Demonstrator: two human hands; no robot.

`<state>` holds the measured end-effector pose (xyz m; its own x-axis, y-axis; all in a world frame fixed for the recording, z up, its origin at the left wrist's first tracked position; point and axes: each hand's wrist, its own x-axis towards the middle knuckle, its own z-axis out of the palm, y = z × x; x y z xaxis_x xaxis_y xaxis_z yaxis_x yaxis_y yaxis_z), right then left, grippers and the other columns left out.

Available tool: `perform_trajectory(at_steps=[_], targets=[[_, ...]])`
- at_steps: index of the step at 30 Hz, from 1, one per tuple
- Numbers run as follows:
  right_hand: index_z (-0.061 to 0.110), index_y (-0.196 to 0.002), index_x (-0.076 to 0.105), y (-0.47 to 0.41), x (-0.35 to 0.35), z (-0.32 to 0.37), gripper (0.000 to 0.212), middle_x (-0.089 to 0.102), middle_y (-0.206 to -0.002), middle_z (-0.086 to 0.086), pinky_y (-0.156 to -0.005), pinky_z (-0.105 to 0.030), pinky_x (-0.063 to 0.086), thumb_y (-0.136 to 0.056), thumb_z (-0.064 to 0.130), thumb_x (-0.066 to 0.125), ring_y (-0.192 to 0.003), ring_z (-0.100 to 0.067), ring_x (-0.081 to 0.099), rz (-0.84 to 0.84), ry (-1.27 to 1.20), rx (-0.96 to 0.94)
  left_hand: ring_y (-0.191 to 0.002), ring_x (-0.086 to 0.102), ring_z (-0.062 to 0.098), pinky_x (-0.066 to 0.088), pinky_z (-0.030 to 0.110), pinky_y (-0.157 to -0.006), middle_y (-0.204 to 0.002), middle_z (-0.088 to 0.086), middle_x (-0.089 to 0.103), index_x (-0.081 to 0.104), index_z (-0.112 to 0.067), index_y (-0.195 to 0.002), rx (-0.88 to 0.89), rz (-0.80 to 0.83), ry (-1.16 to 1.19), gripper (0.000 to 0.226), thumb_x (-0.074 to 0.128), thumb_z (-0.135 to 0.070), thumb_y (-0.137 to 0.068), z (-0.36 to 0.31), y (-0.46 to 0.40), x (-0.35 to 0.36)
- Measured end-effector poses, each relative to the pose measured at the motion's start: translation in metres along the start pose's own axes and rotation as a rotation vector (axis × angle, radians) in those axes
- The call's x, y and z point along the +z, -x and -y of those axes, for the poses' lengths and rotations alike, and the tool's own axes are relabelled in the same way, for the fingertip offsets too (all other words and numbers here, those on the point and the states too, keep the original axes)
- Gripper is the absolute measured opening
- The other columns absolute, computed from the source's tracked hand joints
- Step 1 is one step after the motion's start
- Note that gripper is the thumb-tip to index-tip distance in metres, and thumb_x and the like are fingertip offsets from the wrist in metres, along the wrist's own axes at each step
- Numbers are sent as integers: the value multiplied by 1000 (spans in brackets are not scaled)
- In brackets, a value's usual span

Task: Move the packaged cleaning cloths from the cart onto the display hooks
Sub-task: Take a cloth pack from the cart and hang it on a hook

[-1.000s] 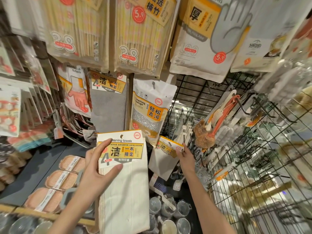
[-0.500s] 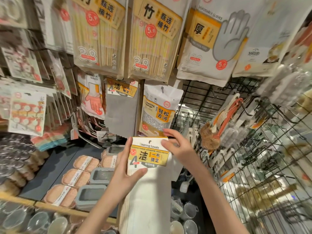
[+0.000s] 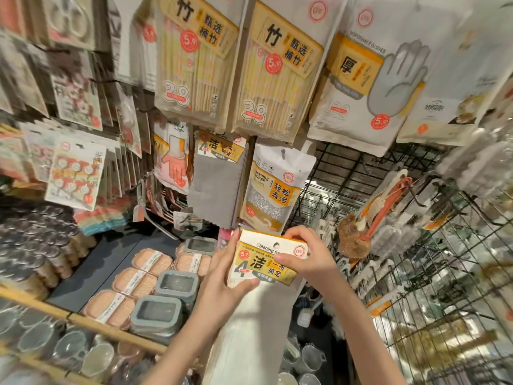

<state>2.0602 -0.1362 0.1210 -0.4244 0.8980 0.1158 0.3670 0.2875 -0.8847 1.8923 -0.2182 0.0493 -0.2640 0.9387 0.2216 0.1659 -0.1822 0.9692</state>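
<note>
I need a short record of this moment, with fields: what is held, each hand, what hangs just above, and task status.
held item: white cleaning towel pack with yellow card header, cloth hanging down
left hand: left hand grips the header's left edge, thumb under the label
right hand: right hand pinches the header's top right
hanging above: grey cleaning cloth pack with the same yellow header; white cleaning sponge pouch
task status: pack not yet on a hook

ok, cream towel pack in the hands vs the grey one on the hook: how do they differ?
The cream towel pack has pale cloth; the grey towel pack has grey cloth. The cream one is gripped by the left hand and right hand, tilted; the grey one hangs straight. Both carry the same yellow header card.
</note>
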Motion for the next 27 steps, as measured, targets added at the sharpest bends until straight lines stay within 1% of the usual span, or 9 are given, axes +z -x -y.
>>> perform_trajectory(at_steps=[2,4,8,10,13,18,22,24,27], targets=[[26,-84,57,2,-4,1,30,58,-98,-7,-72,-37,52,-61,27,77,-88,-24,62,28,-45,-2,-114,46,-15,35,2,-89,-128,-14,45,37,-57,-131,-2,-15,20,84,75,-22,-64,-2,1,1],[20,-84,57,4,-5,3,29,61,-91,-5,-63,-29,51,-63,23,76,-80,-19,63,49,-89,-8,-111,48,-12,35,1,-87,-122,-11,48,46,-49,-122,-8,-29,18,73,78,-27,-61,-2,2,0],[14,-90,58,6,-4,6,30,63,-86,-5,-60,-24,51,-66,19,76,-74,-13,63,39,-114,-13,-108,53,2,41,17,-89,-114,-10,55,57,-53,-108,-11,-36,-35,56,77,-46,-56,4,0,-3],[16,-90,59,6,-2,5,29,64,-84,-2,-61,-24,51,-69,13,78,-74,-11,63,11,-132,-16,-105,56,7,44,25,-88,-110,-12,60,58,-53,-105,-21,-47,-35,55,79,-43,-55,2,0,-4],[20,-88,60,7,0,4,29,65,-78,8,-62,-22,51,-72,5,78,-72,-4,62,-43,-130,0,-94,62,9,47,20,-79,-102,-9,67,60,-44,-100,-45,-31,12,52,82,-28,-56,-2,-1,-3],[22,-95,61,11,-3,0,29,66,-92,2,-71,-32,55,-76,6,75,-84,-13,65,-25,-84,29,-102,59,12,49,38,-87,-108,-10,62,57,-44,-103,-59,-60,-44,55,80,-42,-53,5,2,-3],[27,-95,63,15,-7,-9,30,65,-100,-4,-71,-35,55,-69,16,74,-88,-19,66,4,-121,108,-101,50,-5,40,13,-83,-111,-12,56,54,-45,-100,-53,-48,-83,55,76,-52,-50,3,4,-6],[28,-92,63,18,-12,-14,29,65,-98,-3,-65,-27,53,-74,7,73,-85,-17,64,-24,-122,135,-100,47,-12,34,2,-75,-112,-9,53,53,-39,-100,-28,-11,-77,56,74,-54,-49,-3,4,-10],[29,-90,63,23,-22,-25,32,63,-98,-2,-67,-32,54,-79,-1,67,-85,-17,64,-74,-83,186,-99,49,-11,35,1,-76,-110,-7,52,54,-30,-101,1,8,-52,56,73,-51,-53,-5,0,-15]])
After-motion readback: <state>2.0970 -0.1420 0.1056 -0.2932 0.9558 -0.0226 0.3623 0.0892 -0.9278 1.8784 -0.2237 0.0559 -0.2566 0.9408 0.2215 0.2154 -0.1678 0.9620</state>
